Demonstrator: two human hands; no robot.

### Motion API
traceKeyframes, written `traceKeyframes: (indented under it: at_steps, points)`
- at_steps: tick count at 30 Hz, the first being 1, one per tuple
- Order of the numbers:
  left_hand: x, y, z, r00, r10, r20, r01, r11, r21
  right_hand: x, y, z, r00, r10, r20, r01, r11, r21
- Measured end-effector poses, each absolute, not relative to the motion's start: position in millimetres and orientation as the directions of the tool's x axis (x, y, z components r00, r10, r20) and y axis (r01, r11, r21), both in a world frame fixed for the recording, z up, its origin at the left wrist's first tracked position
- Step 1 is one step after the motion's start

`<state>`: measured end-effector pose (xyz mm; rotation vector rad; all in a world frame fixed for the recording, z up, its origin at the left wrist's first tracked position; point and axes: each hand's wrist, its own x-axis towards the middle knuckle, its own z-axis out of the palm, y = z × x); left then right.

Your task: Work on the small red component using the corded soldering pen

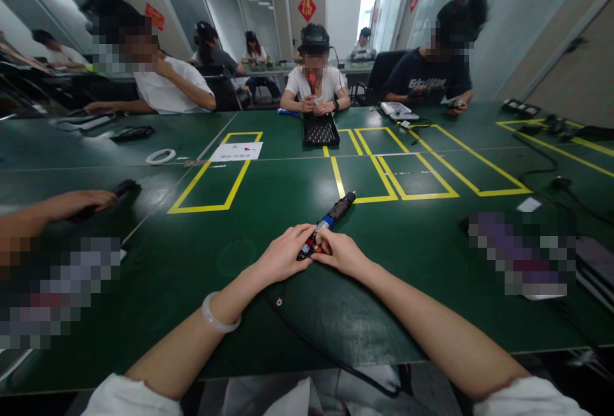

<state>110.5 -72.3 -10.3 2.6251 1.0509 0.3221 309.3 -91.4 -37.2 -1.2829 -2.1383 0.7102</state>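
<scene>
On the dark green counter (240, 313), my left hand (282, 255) and right hand (341, 253) meet with fingers pinching the red near end of the slim black-and-blue electric screwdriver (334, 213), its tip pointing away and rightward at the yellow tape rectangle (378, 198).

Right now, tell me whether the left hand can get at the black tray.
Probably not without leaning: the left hand grips the electric screwdriver, and the black tray sits far across the table, unobstructed.
</scene>
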Motion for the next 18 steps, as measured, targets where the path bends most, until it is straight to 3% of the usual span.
traceKeyframes:
  at_steps: [7, 18]
  points:
    - [111, -73, -13, 0.695, 0.714, 0.085, 0.653, -0.676, 0.341, 313, -95, -34, -0.443, 0.875, 0.197, 0.524, 0.431, -0.734]
    - [113, -74, -11, 0.684, 0.724, 0.088, 0.673, -0.673, 0.308, 322, -89, -33, -0.519, 0.823, 0.232, 0.512, 0.516, -0.687]
